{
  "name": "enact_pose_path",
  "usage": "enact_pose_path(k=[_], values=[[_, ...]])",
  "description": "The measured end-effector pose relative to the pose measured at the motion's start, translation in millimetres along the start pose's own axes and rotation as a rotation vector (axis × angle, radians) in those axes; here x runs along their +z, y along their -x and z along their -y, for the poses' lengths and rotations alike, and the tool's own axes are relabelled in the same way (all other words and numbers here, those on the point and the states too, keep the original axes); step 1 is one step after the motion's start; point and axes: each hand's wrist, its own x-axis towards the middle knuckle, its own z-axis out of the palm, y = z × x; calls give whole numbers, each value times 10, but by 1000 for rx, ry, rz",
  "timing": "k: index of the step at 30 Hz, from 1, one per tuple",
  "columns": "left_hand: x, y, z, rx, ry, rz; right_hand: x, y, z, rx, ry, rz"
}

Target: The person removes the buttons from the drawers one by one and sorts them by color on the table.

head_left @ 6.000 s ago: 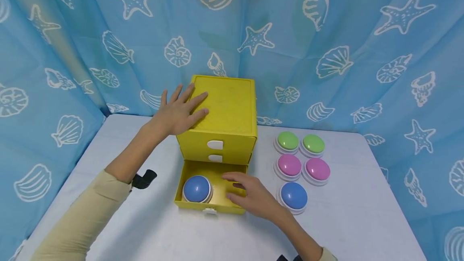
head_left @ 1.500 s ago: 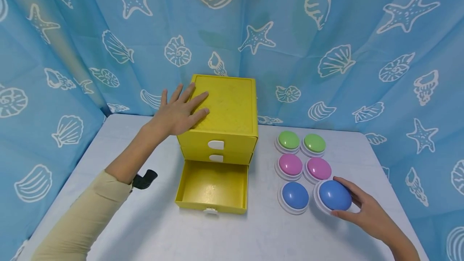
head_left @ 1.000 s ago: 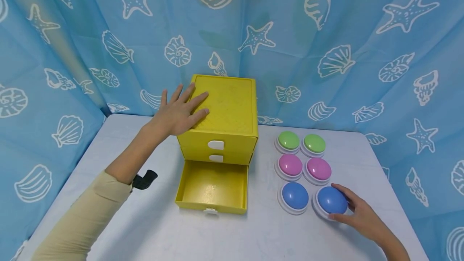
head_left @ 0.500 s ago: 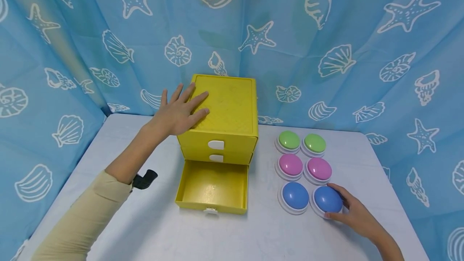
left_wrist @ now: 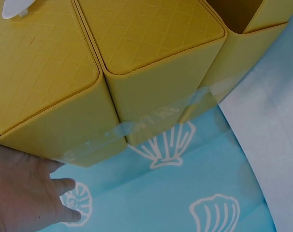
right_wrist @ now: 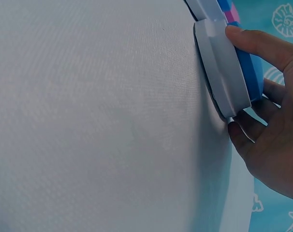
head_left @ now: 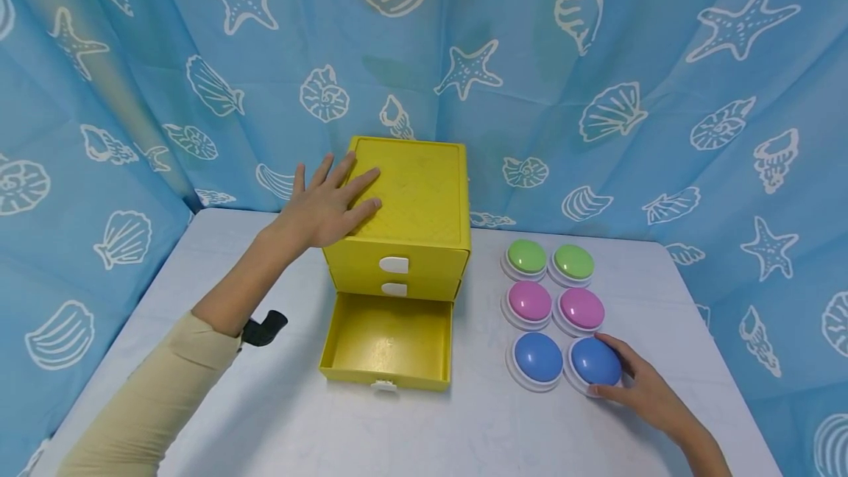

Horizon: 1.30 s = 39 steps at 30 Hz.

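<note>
My left hand rests with spread fingers on the top of a yellow drawer cabinet. The cabinet's bottom drawer is pulled out and has nothing in it. On the right, my right hand grips a round blue push button with a white base, thumb on the near side and fingers around the far side. It sits on the table right beside another blue push button. In the right wrist view, the thumb is at the edge of the white base.
Behind the blue buttons stand two pink push buttons and, farther back, two green ones, forming rows. A white cloth covers the table. Blue curtains with white shell prints hang behind and at both sides.
The blue button that was in the drawer has been carried right, lowered onto the table and slid left beside the other blue one. My left hand has stayed on the cabinet.
</note>
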Motion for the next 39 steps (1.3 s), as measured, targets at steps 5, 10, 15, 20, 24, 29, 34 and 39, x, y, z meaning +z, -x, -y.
enact_pose_path(k=[5, 10, 15, 20, 24, 29, 34, 39], values=[[0, -3, -3, -2, 3, 9, -4, -6, -11, 1, 6, -2], [-2, -2, -2, -3, 7, 11, 1, -12, -16, 5, 7, -5], [4, -9, 1, -3, 5, 8, 2, 8, 11, -33, 12, -19], [1, -3, -3, -1, 4, 7, -34, 83, 146, -116, 52, -147], [1, 1, 5, 0, 3, 6, -30, 164, 376, -215, 89, -298], [1, -4, 13, -2, 6, 6, 106, 247, 737, -329, 42, -401], [-1, 0, 10, -1, 11, 5, 321, 291, 1041, -437, -97, -413], [1, 1, 10, 0, 10, 5, 535, 286, 1260, -486, -236, -352]])
